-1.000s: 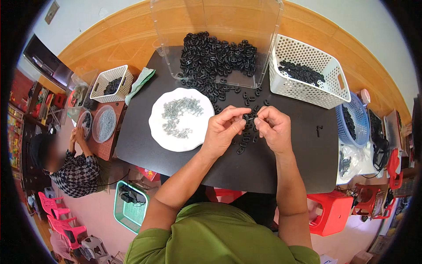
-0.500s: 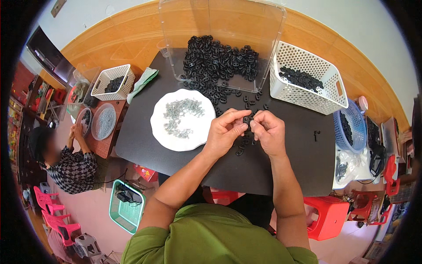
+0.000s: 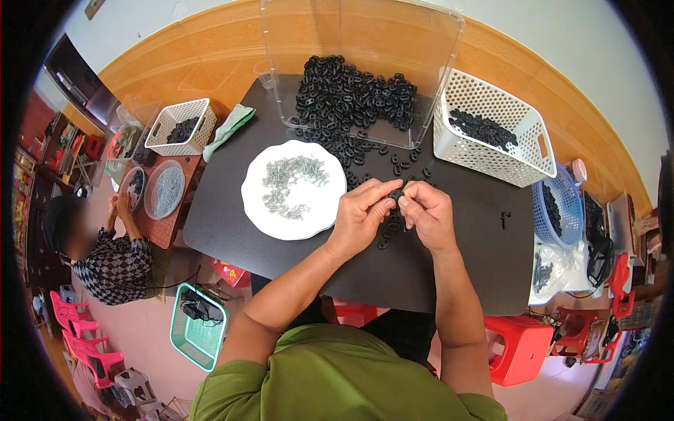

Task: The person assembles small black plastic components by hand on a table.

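Above the dark table, my left hand [image 3: 358,219] pinches a small black oval plastic piece with two holes [image 3: 395,195] between thumb and fingers. My right hand [image 3: 430,216] is closed against the same piece from the other side; whatever else its fingertips hold is hidden. Several similar loose pieces [image 3: 384,244] lie on the table under and beyond my hands. To the left of my left hand is a white scalloped plate [image 3: 330,214] with a spread of small silvery metal pins or screws [image 3: 284,175]. A big heap of black pieces [image 3: 351,98] spills from a tipped clear bin [image 3: 414,140].
A white perforated basket [image 3: 477,158] with black parts stands at the back right. Past the right edge sits a blue basket [image 3: 572,217]. Small black parts [image 3: 505,219] lie near that edge. At left another person [image 3: 112,259] works at a reddish table. A red stool [image 3: 523,347] stands below right.
My hands stay together at nearly the same spot, and the black piece has turned slightly between my fingers. The whole view has shifted a little.
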`<move>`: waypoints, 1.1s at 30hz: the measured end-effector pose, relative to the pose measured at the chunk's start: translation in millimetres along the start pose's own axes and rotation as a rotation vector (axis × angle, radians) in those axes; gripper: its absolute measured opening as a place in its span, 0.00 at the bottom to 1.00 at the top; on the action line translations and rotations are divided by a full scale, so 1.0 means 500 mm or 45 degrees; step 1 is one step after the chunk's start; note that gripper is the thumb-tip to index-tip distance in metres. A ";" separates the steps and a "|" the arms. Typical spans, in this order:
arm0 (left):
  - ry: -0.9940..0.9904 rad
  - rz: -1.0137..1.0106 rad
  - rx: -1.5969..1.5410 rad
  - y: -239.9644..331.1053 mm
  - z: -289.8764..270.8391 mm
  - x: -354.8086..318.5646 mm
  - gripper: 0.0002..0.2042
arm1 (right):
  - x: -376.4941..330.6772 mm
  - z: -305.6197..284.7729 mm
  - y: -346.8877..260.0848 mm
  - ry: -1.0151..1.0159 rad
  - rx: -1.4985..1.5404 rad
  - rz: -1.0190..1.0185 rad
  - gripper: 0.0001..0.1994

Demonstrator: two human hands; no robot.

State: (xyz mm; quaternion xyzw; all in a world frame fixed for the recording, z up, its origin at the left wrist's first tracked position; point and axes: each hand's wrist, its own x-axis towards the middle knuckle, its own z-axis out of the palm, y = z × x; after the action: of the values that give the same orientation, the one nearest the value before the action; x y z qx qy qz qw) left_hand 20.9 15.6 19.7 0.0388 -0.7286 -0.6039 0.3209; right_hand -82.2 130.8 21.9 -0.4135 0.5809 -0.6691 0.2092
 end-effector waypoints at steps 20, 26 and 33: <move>-0.014 -0.012 -0.012 -0.013 0.009 -0.010 0.11 | -0.004 0.011 0.005 0.061 0.136 0.227 0.05; -0.051 -0.115 -0.038 -0.014 0.006 -0.006 0.13 | -0.001 0.014 0.014 0.072 0.255 0.219 0.05; -0.124 -0.175 -0.239 -0.019 -0.010 -0.003 0.14 | 0.005 0.013 0.015 0.058 0.234 0.126 0.05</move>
State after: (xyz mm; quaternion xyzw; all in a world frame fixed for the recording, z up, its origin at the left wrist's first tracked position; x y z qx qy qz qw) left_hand 21.4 9.4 10.7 0.0289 -0.6793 -0.6911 0.2452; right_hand -79.9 123.2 15.4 -0.3481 0.5414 -0.7177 0.2656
